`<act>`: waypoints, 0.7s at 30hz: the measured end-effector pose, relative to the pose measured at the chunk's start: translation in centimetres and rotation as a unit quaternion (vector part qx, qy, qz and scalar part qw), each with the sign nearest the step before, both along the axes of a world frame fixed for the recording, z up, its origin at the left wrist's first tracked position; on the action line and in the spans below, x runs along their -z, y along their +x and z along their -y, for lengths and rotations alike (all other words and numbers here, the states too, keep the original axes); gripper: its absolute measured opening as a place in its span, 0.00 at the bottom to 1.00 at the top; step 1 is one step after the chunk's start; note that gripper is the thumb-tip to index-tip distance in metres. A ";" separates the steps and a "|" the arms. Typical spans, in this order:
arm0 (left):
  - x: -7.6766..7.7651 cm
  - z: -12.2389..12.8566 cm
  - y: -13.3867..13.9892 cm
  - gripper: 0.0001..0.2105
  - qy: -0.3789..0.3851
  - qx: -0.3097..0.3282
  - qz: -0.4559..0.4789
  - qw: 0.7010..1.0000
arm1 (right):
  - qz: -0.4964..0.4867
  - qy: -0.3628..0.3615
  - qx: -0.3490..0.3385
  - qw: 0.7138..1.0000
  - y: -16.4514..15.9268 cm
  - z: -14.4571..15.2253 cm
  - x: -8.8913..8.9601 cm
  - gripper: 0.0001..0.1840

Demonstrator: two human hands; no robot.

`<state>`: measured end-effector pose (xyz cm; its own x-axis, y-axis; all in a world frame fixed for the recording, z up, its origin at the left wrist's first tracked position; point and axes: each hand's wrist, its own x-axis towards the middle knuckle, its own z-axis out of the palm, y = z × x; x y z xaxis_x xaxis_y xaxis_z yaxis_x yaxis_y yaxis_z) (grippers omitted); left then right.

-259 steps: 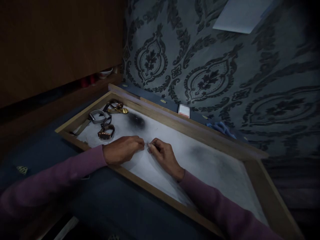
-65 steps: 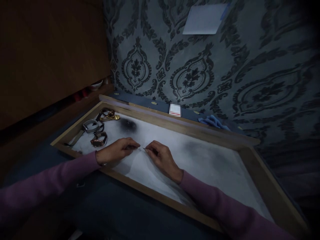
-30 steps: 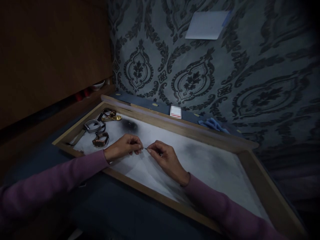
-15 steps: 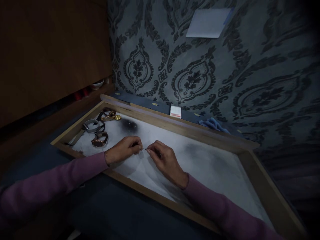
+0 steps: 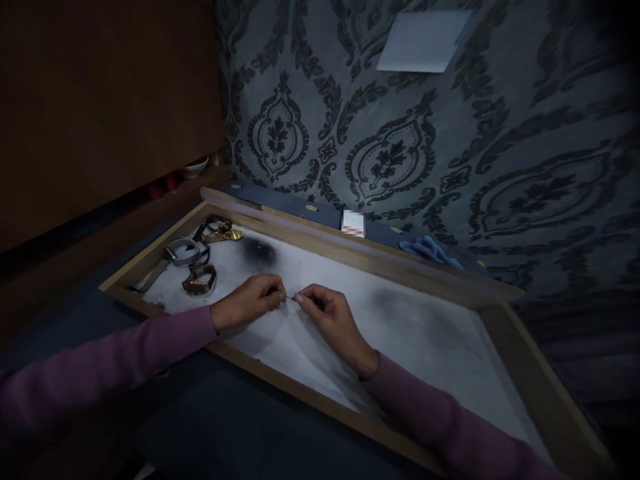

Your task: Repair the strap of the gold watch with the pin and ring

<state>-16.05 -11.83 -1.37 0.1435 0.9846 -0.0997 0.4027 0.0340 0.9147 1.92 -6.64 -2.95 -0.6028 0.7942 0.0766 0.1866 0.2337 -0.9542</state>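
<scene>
Both my hands rest inside a shallow wooden tray [image 5: 350, 257] lined with white, smudged paper. My left hand [image 5: 247, 301] and my right hand [image 5: 327, 319] meet fingertip to fingertip and pinch a tiny thin metal piece [image 5: 291, 298] between them; it is too small to tell what it is. Both arms wear purple sleeves. Several wristwatches [image 5: 199, 280] lie in the tray's far left corner, a little left of my left hand.
A dark patterned wall [image 5: 400, 147] rises behind the tray, with a white sheet [image 5: 425, 41] stuck high on it. A blue cloth [image 5: 430, 250] and a small white label [image 5: 353, 223] lie behind the tray's back rim. Dark wooden furniture [image 5: 100, 100] stands at left.
My hands stay together over the tray's middle, fingers shifting slightly on the tiny piece. The view has drifted a little; nothing else moved.
</scene>
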 end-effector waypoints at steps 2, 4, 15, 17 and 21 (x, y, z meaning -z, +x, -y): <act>0.1 -0.1 0.0 0.08 -0.004 -0.008 0.015 1.000 | -0.034 -0.057 0.021 0.998 -0.2 -0.2 0.2 0.16; 0.1 -0.2 0.0 0.08 -0.012 -0.011 0.036 0.999 | -0.065 -0.113 0.040 0.991 -0.3 -0.3 0.3 0.17; 0.8 -0.6 0.0 0.08 -0.066 -0.037 0.133 0.988 | -0.175 -0.237 0.034 0.955 -0.4 -0.5 0.7 0.15; 0.7 -0.5 0.1 0.08 -0.067 -0.032 0.132 0.988 | -0.182 -0.256 0.040 0.949 -0.5 -0.5 0.7 0.15; 0.5 -0.5 0.1 0.08 -0.069 -0.020 0.134 0.988 | -0.194 -0.290 0.048 0.936 -0.5 -0.4 0.7 0.15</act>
<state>-15.97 -11.35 -1.85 0.1435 0.9698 -0.1972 0.1419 0.1771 0.9739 1.42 -6.22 -3.65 -0.5423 0.8194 -0.1857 -0.2065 -0.3442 -0.9159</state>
